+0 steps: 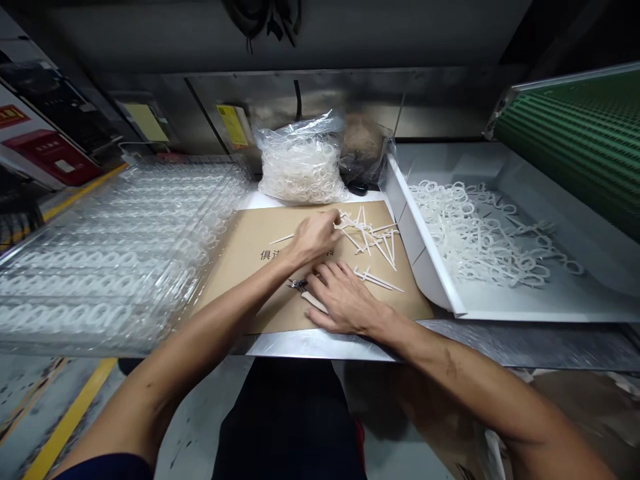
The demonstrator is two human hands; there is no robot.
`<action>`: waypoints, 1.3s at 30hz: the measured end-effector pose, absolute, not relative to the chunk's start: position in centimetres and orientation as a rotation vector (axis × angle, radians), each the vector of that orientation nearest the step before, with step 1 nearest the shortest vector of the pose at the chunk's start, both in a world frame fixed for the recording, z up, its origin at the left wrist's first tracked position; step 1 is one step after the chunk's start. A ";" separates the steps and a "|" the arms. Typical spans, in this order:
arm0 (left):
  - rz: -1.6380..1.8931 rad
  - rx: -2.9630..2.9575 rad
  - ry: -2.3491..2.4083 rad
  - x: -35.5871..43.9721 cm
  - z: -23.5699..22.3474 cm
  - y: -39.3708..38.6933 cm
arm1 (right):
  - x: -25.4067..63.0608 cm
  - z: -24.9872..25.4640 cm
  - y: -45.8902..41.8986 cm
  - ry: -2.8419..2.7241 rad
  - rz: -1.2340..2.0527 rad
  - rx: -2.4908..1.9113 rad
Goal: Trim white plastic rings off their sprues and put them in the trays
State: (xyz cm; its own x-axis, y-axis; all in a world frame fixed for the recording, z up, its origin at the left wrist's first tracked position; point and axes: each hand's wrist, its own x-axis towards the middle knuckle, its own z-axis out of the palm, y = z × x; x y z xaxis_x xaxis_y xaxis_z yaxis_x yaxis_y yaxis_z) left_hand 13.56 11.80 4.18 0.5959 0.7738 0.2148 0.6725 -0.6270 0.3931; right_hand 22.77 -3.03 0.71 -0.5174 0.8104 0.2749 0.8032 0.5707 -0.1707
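My left hand (314, 237) reaches across a brown cardboard sheet (250, 250), its fingers curled at the edge of a loose pile of thin white plastic pieces (373, 240). What it pinches, if anything, is hidden. My right hand (340, 297) lies on the cardboard with fingers stretched out, resting over a small cutter with a pale handle (305, 290). A few more white pieces (377, 279) lie just beyond its fingertips.
Stacked clear plastic trays (115, 247) fill the left side. A clear bag of white plastic rings (303, 163) stands at the back. A white bin (435, 280) on the right holds several white scissor-shaped parts. A green ribbed conveyor (585, 140) slopes above it.
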 end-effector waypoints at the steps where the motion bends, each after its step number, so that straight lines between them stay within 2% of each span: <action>1: 0.573 2.540 1.195 12.6 4.7 12.0 | 22.8 0.7 -3.0 -2.482 0.037 -1.316; 3: 0.663 2.458 1.176 10.5 5.5 12.1 | 22.8 0.8 -3.0 -2.477 0.054 -1.304; 6: 0.766 1.960 1.044 7.8 5.8 11.6 | 22.9 0.7 -3.1 -2.470 0.083 -1.286; 9: 0.715 1.530 0.940 6.8 5.0 11.2 | 23.0 0.7 -3.0 -2.474 0.097 -1.271; 20: 0.634 1.281 0.808 6.4 4.0 12.0 | 22.9 0.9 -3.0 -2.477 0.083 -1.273; 28: 0.681 1.324 0.866 4.5 3.7 11.6 | 23.4 0.7 -2.5 -2.374 0.151 -1.250; 33: 0.728 1.589 0.980 4.2 2.8 10.6 | 24.0 0.7 -1.8 -2.264 0.147 -1.305; 39: 0.742 1.958 0.976 4.9 2.4 10.2 | 23.8 0.5 -1.8 -2.387 0.180 -1.243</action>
State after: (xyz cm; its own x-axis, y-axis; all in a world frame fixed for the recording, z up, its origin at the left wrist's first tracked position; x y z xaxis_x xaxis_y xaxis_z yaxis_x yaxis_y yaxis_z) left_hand 4.86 10.17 2.44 0.5289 0.8365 0.1433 0.3618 -0.3750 0.8535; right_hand 23.78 -1.80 0.54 -0.4988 0.8048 0.3216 0.7476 0.5872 -0.3101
